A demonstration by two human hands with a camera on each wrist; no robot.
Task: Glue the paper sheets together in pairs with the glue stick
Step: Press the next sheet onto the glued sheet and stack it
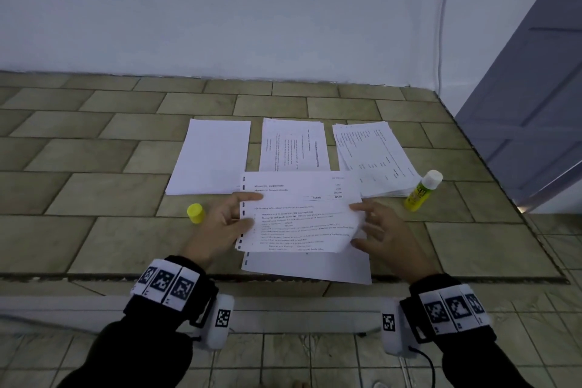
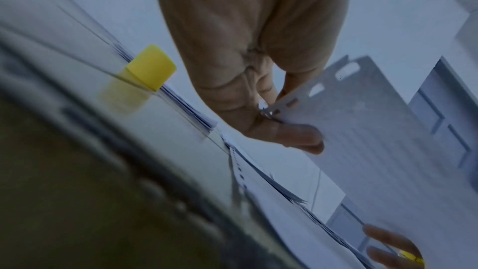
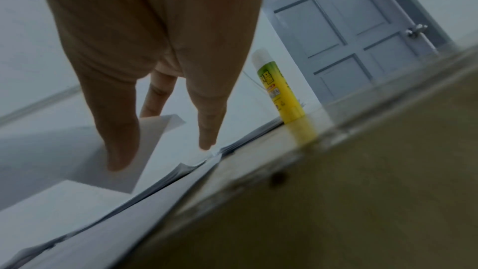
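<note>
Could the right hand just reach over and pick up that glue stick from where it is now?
Probably yes. The glue stick stands upright beside the right hand with bare tile between them. But that hand holds the printed sheet, so it must let go first.

Held sheet [image 1: 302, 214]: "The following information", "$14,000"; rest blurred.

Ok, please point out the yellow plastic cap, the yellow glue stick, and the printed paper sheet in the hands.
yellow plastic cap [image 1: 195, 213], head view, its side wall.
yellow glue stick [image 1: 422, 190], head view, its labelled body.
printed paper sheet [image 1: 302, 214], head view, its text area.
</note>
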